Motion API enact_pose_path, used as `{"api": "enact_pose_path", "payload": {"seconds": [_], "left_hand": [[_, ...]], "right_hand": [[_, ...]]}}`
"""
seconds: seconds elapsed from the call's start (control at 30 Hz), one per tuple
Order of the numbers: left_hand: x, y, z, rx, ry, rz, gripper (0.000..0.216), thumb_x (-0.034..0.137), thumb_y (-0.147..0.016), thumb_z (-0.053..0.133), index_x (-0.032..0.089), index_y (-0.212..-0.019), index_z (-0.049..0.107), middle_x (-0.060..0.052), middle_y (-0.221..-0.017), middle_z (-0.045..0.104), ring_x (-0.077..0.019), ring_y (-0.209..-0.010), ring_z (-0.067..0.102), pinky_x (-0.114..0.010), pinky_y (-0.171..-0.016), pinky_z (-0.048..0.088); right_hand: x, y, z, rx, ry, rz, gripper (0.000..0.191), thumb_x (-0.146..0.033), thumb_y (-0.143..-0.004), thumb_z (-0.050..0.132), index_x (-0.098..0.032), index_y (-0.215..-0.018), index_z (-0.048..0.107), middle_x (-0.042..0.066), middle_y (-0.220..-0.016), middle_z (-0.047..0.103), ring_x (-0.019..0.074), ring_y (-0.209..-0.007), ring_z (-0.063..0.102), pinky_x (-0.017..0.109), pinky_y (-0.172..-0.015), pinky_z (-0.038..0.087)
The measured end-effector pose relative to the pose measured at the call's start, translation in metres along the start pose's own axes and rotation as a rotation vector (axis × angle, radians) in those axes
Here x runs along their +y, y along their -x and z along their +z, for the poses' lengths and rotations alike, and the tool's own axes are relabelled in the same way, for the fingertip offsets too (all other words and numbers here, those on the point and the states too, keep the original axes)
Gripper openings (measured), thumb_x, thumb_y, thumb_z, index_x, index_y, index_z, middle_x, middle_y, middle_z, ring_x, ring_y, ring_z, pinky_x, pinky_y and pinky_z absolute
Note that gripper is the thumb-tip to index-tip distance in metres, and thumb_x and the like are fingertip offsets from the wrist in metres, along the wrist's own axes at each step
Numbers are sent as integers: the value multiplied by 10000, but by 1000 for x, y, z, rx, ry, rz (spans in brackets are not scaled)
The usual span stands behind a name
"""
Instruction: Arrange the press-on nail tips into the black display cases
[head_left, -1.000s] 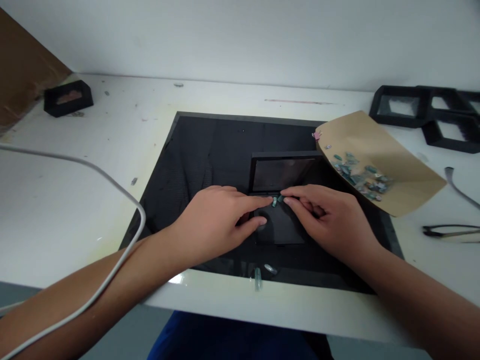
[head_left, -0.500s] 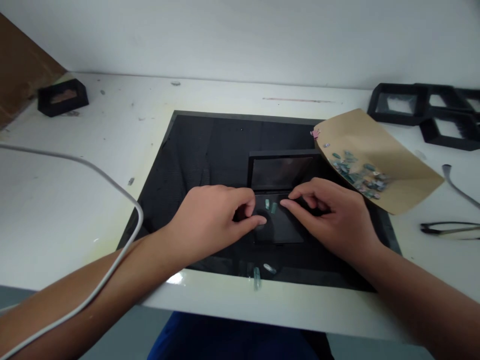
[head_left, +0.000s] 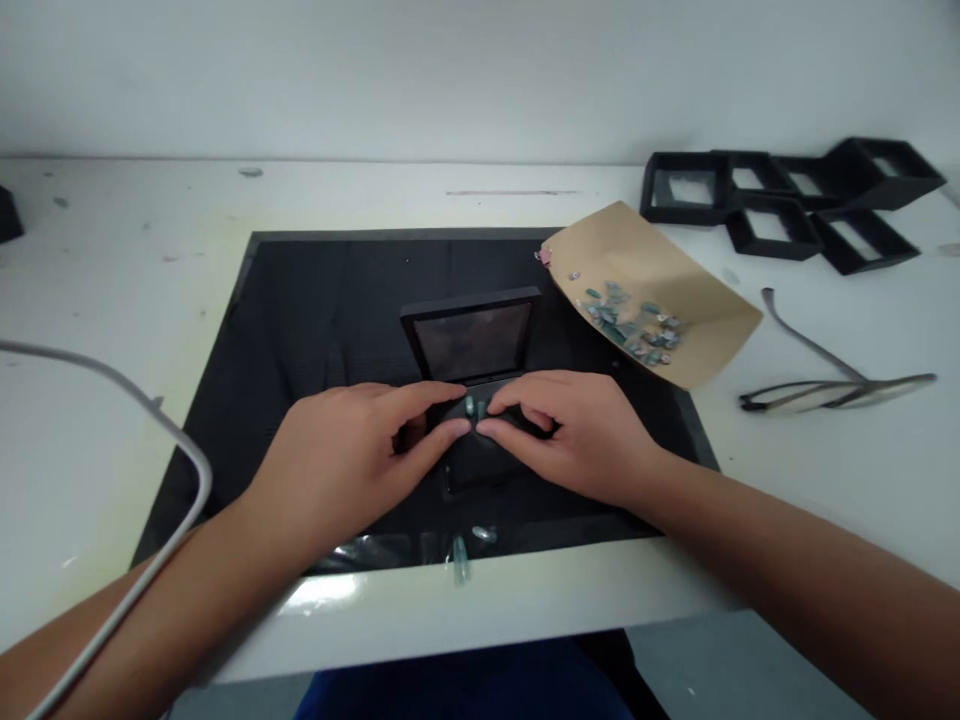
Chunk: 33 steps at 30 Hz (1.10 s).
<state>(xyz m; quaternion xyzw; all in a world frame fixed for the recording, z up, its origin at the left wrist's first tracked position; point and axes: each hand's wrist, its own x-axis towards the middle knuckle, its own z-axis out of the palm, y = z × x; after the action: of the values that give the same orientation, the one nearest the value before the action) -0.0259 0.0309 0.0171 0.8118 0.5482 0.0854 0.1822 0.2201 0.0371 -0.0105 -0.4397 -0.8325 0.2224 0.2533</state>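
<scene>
In the head view, the left hand (head_left: pixel 360 440) and the right hand (head_left: pixel 577 425) are facing each other near mid-frame, each grip showing thumb and forefinger slightly parted. Two small green pieces (head_left: pixel 481 412) are lying between the fingertips, just below the raised lid (head_left: pixel 472 340); whether either grip is pinching one, I cannot tell. Right of centre, brown paper (head_left: pixel 697 330) is bearing more pieces (head_left: pixel 637 325).
</scene>
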Motion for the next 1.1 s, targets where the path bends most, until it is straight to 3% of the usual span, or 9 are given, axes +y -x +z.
{"api": "enact_pose_path", "payload": {"seconds": [0.33,0.47,0.53,0.6,0.67,0.7,0.83,0.97,1.1], "left_hand": [[-6,2,9,61,6,29,384,622,-989,638,397,-1266,781,56,-785,743,-139,-603,669,-263,-572,444],[-7,1,8,70,32,39,374,639,-998,637,409,-1256,781,70,-800,746,-121,-586,664,-250,-561,468],[-8,2,7,76,39,52,377,641,-1001,637,409,-1265,773,77,-793,738,-113,-575,659,-241,-552,472],[-10,3,7,78,42,68,419,664,-989,647,401,-1298,755,80,-785,725,-106,-562,650,-235,-548,478],[-12,4,7,78,43,86,472,695,-971,658,395,-1328,735,81,-788,715,-103,-564,649,-231,-554,490],[-13,4,8,77,40,90,488,706,-963,661,396,-1333,730,81,-788,711,-103,-567,652,-229,-555,493],[-14,2,8,50,34,56,516,707,-941,679,408,-1361,708,87,-778,696,-100,-547,641,-216,-523,477],[-14,2,8,38,56,29,536,726,-923,688,426,-1367,703,90,-780,689,-97,-543,633,-208,-517,479],[-15,4,7,29,50,15,529,712,-912,700,439,-1366,706,90,-784,693,-105,-559,639,-214,-527,483]], "right_hand": [[-7,4,-3,90,50,-66,204,-342,-1032,680,-198,-953,801,-16,-748,733,112,-631,611,265,-621,393],[-13,10,-36,261,229,-149,237,-331,-1049,663,-209,-902,804,-11,-702,728,123,-624,628,287,-588,428],[-3,11,-62,418,282,-52,162,-333,-1026,703,-244,-929,797,-5,-780,757,127,-629,614,301,-604,454],[16,12,-88,515,302,72,98,-361,-990,745,-281,-996,801,-2,-741,653,148,-614,532,334,-589,432],[39,12,-108,436,263,124,165,-409,-956,775,-316,-1089,810,20,-881,657,148,-633,508,344,-578,439],[50,11,-114,291,157,157,188,-428,-950,774,-324,-1102,813,32,-954,675,151,-671,530,347,-599,453],[78,7,-114,-41,19,233,290,-492,-900,756,-267,-1052,859,70,-1015,748,162,-700,617,334,-572,454],[86,3,-101,-84,128,293,339,-491,-900,699,-269,-1086,876,74,-1008,760,175,-705,616,350,-627,454],[85,3,-98,-45,135,301,291,-498,-883,705,-277,-953,880,59,-983,752,172,-703,604,349,-641,445]]}}
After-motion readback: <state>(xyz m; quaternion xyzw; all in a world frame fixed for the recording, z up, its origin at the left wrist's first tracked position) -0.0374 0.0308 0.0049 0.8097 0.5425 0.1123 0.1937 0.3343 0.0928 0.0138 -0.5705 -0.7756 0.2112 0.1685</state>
